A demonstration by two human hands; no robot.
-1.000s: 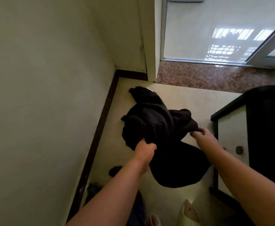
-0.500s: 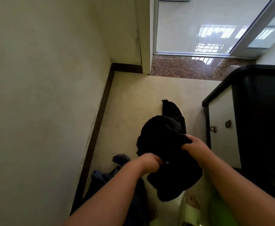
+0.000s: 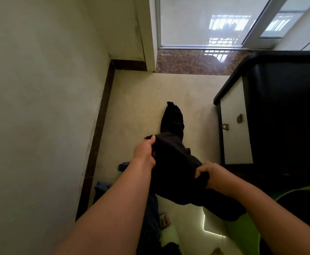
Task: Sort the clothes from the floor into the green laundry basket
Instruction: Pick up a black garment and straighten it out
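A black garment (image 3: 176,162) hangs in front of me above the pale floor, one end trailing forward. My left hand (image 3: 144,151) grips its upper left edge. My right hand (image 3: 208,172) grips a bunched fold lower and further right. The garment's lower end droops over the rim of the green laundry basket (image 3: 242,234) at the bottom right; only part of the basket shows. Dark blue clothing (image 3: 102,188) lies on the floor by the wall under my left arm.
A cream wall with a dark skirting board (image 3: 102,115) runs along the left. A black-topped cabinet with white doors (image 3: 237,126) stands at the right. A glass sliding door (image 3: 202,23) with a stone threshold lies ahead. My feet (image 3: 164,220) show at the bottom.
Both hands have carried the black garment down and to the right, spreading apart. Its lower end now reaches the green basket, which has come further into view.
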